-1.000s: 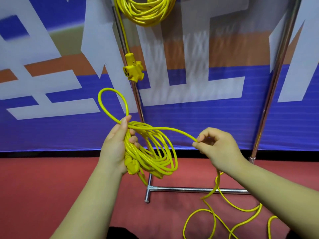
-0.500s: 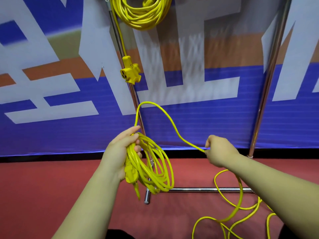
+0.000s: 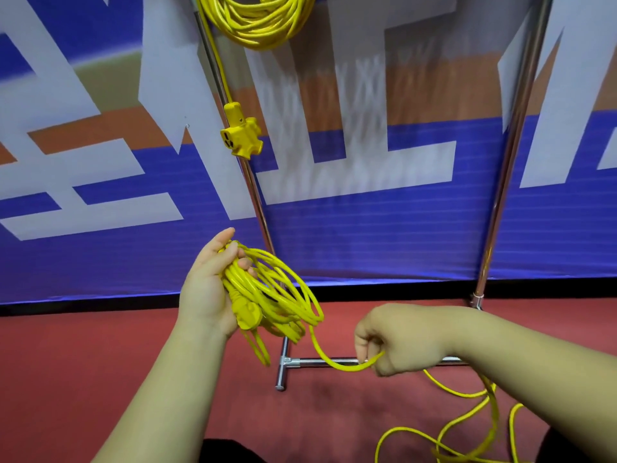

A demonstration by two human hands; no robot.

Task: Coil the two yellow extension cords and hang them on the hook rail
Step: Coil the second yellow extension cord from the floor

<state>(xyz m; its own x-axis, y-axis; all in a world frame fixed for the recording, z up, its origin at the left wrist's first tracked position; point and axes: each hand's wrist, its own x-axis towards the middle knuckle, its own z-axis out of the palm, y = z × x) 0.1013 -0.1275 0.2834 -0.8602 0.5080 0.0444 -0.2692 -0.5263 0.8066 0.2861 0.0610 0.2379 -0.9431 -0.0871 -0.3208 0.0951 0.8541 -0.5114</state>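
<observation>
My left hand [image 3: 208, 289] grips a bundle of loops of a yellow extension cord [image 3: 277, 295], its plug end lying against my palm. From the bundle the cord runs down to my right hand [image 3: 397, 339], which grips it low, in front of the rack's bottom bar. Past that hand the loose cord [image 3: 467, 426] trails over the red floor at the lower right. A second yellow cord [image 3: 260, 21] hangs coiled at the top of the frame. Its three-way socket end [image 3: 241, 132] dangles beside the left pole. The hook rail itself is out of view.
A chrome rack stands ahead: a left pole [image 3: 257, 195], a right pole [image 3: 500, 168] and a bottom bar with a T-foot [image 3: 283, 365]. Behind it hangs a blue, white and orange banner [image 3: 367, 228]. Red floor [image 3: 66, 379] lies below.
The tall loop that stood above my left hand has been laid into the bundle. My right hand has dropped down and slid further along the cord.
</observation>
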